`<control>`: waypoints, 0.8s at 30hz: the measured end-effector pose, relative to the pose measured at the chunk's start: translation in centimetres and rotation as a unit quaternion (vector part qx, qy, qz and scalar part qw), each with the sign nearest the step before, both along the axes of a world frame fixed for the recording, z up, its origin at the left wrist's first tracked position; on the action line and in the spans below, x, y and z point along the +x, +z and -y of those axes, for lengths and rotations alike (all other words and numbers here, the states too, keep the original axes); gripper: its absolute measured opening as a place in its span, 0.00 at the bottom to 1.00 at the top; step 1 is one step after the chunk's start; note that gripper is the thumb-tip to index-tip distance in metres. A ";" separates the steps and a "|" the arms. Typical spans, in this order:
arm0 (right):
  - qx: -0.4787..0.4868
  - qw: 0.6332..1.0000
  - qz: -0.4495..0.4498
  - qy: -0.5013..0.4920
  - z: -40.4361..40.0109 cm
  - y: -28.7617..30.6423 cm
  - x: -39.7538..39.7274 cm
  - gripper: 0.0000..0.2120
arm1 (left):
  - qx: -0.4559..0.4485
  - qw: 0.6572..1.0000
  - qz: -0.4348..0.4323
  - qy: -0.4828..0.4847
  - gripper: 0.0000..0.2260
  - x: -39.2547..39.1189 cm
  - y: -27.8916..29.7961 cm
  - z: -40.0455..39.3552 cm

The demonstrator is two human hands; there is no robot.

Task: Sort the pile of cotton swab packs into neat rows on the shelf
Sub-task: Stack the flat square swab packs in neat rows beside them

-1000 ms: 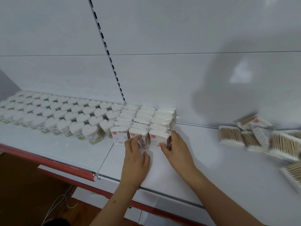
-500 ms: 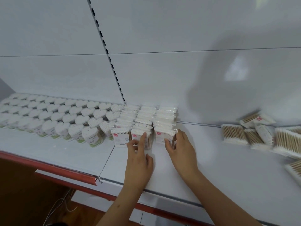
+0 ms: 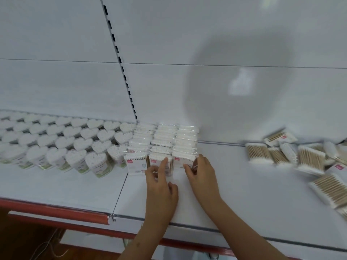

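Shelf [image 3: 234, 184], lower frame: plain white, front edge trimmed red at lower left. Back panel [image 3: 187, 34], upper frame: white, with a slanting strip of black slots [image 3: 120, 59]. Heart-shaped tubs [image 3: 62, 136], left: white tops, pale green on the labels. Upright swab packs [image 3: 163, 141], centre: white, small red label marks. Loose pile [image 3: 308, 158], right: tan sticks, white tips, red tags.

- Three neat rows of upright cotton swab packs [image 3: 163, 145] stand against the shelf [image 3: 234, 184] back.
- The loose pile [image 3: 300, 156] lies jumbled, well apart at right.
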State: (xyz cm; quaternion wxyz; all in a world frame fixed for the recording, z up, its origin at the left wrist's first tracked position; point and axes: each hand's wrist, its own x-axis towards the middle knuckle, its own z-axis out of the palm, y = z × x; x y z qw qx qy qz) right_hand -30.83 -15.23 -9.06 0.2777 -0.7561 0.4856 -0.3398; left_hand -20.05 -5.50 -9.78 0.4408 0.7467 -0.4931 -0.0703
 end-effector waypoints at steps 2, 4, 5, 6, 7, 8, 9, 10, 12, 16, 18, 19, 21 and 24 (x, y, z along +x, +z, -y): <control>0.023 1.000 -0.011 -0.005 0.0 0.4 0.4 0.10 | -0.002 1.000 -0.007 -0.001 0.34 0.0 0.3 0.0; 0.058 0.998 -0.006 0.001 -0.3 0.9 0.1 0.12 | -0.003 1.000 -0.005 -0.006 0.30 -0.1 0.5 -0.1; 0.077 0.997 -0.002 0.007 -0.7 1.2 -0.4 0.14 | -0.005 1.000 0.004 -0.014 0.29 -0.2 0.4 -0.2; 0.084 0.996 -0.009 0.009 -1.1 1.4 -1.1 0.19 | -0.009 0.999 0.021 -0.028 0.27 -0.2 0.3 -0.2; 0.074 0.997 -0.028 0.003 -1.4 1.5 -2.2 0.23 | -0.011 0.998 0.046 -0.051 0.26 -0.3 0.3 -0.3; 0.049 0.998 -0.046 -0.013 -1.7 1.7 -3.5 0.25 | -0.012 0.994 0.076 -0.083 0.26 -0.5 0.2 -0.4; 0.012 0.997 -0.059 -0.040 -1.7 1.8 -5.2 0.25 | -0.012 0.987 0.107 -0.121 0.25 -0.7 0.0 -0.4; -0.032 0.994 -0.074 -0.076 -1.7 1.9 -7.2 0.24 | -0.010 0.978 0.132 -0.161 0.24 -1.0 -0.1 -0.3; -0.093 0.975 -0.118 -0.166 -1.1 1.9 -12.2 0.22 | 0.000 0.958 0.164 -0.236 0.22 -2.2 -0.5 0.5; -0.060 0.899 -0.257 -0.348 -0.5 2.3 -23.3 0.25 | -0.006 0.918 0.196 -0.344 0.19 -6.3 -1.8 3.4; -0.008 0.868 -0.305 -0.392 -0.8 2.5 -27.5 0.30 | 0.004 0.918 0.184 -0.351 0.19 -7.8 -2.0 4.4; 0.024 0.861 -0.306 -0.405 -0.9 2.5 -29.0 0.33 | 0.010 0.920 0.182 -0.347 0.19 -8.0 -2.1 4.6; 0.078 0.860 -0.265 -0.428 -1.2 2.1 -30.9 0.36 | 0.014 0.920 0.177 -0.349 0.20 -7.8 -2.1 4.7; 0.112 0.857 -0.219 -0.452 -1.7 1.4 -31.3 0.33 | 0.020 0.916 0.167 -0.365 0.21 -7.4 -2.1 4.7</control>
